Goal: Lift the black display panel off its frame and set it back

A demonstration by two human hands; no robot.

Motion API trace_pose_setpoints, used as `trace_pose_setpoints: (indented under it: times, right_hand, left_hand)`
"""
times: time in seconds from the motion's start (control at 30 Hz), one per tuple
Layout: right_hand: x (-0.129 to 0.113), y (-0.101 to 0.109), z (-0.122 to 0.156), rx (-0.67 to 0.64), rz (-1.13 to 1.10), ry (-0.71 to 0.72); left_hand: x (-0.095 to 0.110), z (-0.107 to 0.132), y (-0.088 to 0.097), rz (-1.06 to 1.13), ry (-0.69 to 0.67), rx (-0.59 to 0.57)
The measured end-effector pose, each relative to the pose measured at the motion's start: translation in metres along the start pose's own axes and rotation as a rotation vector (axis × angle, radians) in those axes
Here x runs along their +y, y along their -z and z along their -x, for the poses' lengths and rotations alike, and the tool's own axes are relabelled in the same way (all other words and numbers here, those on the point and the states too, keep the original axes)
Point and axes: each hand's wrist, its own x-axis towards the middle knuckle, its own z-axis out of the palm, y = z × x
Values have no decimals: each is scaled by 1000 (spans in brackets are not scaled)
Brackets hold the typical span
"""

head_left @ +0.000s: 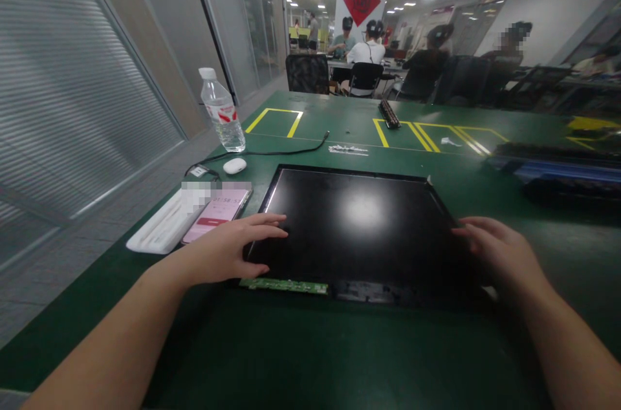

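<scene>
A black flat screen panel lies face up on the green table, with a green circuit strip showing along its near edge. My left hand rests on the panel's left edge, fingers stretched out flat onto the glass. My right hand lies at the panel's right edge, its fingers extended and slightly curled over the rim. Neither hand holds anything.
Left of the panel lie a phone with a lit pink screen, a white flat case, a white earbud case, a black cable and a water bottle. Dark devices sit at the right. People sit at desks behind.
</scene>
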Motion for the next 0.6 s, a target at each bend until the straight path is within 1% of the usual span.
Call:
trace_pose_setpoints:
  times: [0.13, 0.33, 0.4, 0.5, 0.6]
  right_hand:
    - [-1, 0, 1, 2, 8, -11]
    - [-6, 0, 2, 23, 37, -26]
    - [-7, 0, 2, 27, 63, -21]
    - [-7, 0, 2, 21, 91, -11]
    - [-6, 0, 3, 15, 91, 2]
  left_hand:
    - [-1, -1, -1, -12, 36, 17]
    - [-13, -6, -7, -176, 164, 159]
    - [-17, -9, -9, -242, 210, 186]
    - [-19, -12, -12, -307, 250, 194]
    - [-17, -14, -15, -346, 276, 169]
